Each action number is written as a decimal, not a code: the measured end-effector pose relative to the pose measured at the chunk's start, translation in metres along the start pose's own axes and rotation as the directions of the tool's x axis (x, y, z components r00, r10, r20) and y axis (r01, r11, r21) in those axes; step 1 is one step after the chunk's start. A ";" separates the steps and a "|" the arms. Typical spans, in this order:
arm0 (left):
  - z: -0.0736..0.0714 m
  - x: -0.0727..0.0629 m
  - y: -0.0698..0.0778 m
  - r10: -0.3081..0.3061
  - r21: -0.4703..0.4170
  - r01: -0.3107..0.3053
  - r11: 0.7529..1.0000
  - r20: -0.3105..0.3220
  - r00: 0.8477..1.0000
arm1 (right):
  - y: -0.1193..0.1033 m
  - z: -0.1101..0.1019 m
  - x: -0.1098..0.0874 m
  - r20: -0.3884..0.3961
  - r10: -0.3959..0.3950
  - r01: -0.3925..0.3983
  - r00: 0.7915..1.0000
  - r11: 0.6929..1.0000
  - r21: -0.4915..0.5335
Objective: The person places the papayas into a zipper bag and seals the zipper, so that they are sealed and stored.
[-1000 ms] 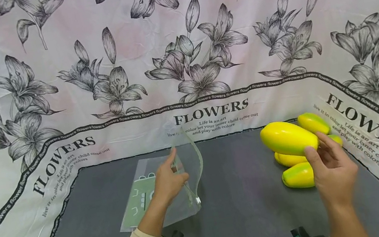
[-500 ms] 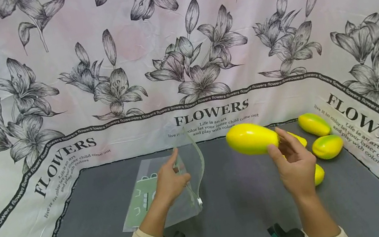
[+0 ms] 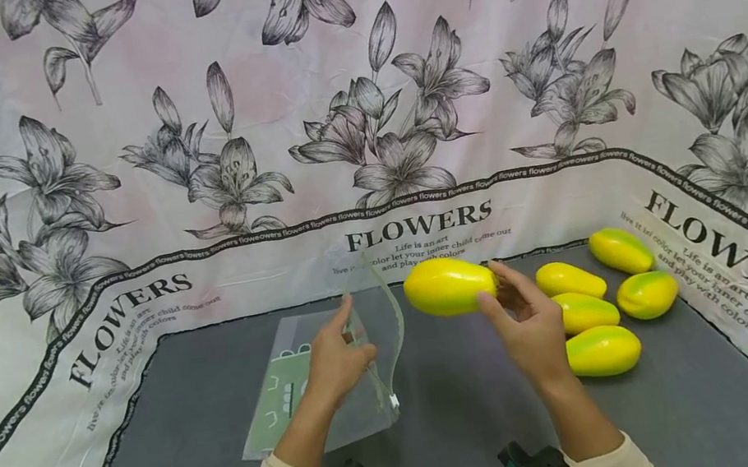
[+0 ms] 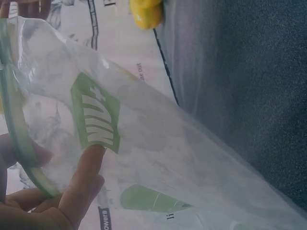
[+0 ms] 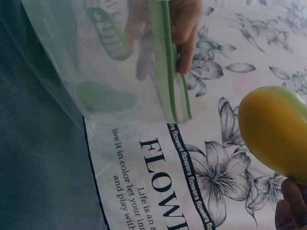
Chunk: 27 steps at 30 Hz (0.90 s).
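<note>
My left hand [image 3: 338, 361] grips the open mouth of a clear plastic slider bag [image 3: 364, 412] with green printing. In the left wrist view, fingers and thumb lie on either side of the bag's green rim [image 4: 17, 115], one fingertip against the green label [image 4: 98, 115]. My right hand [image 3: 533, 326] holds a yellow-green papaya [image 3: 449, 287] by its right end, raised above the table just right of the bag mouth. In the right wrist view, the papaya [image 5: 273, 129] shows apart from the bag's rim [image 5: 165, 62].
Several more papayas [image 3: 603, 351] lie grouped on the right of the dark grey table [image 3: 458, 452]. A white cloth [image 3: 288, 257] with printed flowers and lettering stands behind and along both sides.
My right hand has carried the papaya leftward from above the other papayas to near the bag mouth. The left hand and bag have hardly moved.
</note>
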State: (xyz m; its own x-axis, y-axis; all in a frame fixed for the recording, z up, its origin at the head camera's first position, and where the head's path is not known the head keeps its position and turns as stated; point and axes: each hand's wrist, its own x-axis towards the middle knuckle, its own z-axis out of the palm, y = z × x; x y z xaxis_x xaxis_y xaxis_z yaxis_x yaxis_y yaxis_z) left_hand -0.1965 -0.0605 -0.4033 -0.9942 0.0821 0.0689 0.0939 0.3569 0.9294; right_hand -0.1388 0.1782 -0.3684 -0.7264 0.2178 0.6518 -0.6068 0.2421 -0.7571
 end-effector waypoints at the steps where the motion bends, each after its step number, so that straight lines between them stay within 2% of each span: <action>1: 0.000 0.000 0.000 -0.001 -0.003 0.001 1.000 -0.003 1.000 | 0.002 0.003 0.001 0.009 -0.010 0.010 1.000 1.000 0.003; 13: 0.001 -0.001 0.007 0.030 0.021 -0.030 0.999 0.000 1.000 | 0.008 0.035 0.004 0.085 -0.034 0.038 0.996 0.998 -0.041; 19: 0.002 0.000 0.015 0.038 0.041 -0.038 0.998 0.000 0.999 | 0.014 0.045 0.006 0.103 -0.092 0.100 0.990 0.992 -0.081; 27: 0.001 0.000 0.024 0.048 0.029 -0.048 0.998 0.004 0.999 | 0.046 0.051 0.013 0.115 -0.088 0.103 0.990 0.985 -0.138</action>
State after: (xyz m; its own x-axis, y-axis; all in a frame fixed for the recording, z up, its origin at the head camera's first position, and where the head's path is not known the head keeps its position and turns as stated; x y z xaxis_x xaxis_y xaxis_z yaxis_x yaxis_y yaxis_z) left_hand -0.1942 -0.0506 -0.3816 -0.9884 0.1029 0.1121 0.1432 0.3796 0.9140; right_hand -0.1924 0.1438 -0.3968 -0.7027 0.0858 0.7063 -0.6281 0.3916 -0.6724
